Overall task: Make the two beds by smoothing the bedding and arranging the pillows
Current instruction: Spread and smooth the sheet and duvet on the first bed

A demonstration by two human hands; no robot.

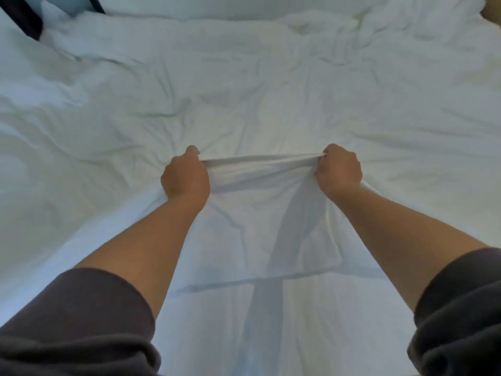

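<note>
Now my left hand (185, 176) and right hand (339, 169) clench the duvet (257, 169), fingers (192, 151) curled tight; a dark frame (24, 20) lies beyond them.

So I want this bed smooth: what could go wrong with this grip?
The left hand and right hand pinch the white duvet close together, so pulling may raise a ridge between them instead of flattening it. The creases farther up would probably stay, since a pull from so narrow a hold reaches little of the cloth.
</note>
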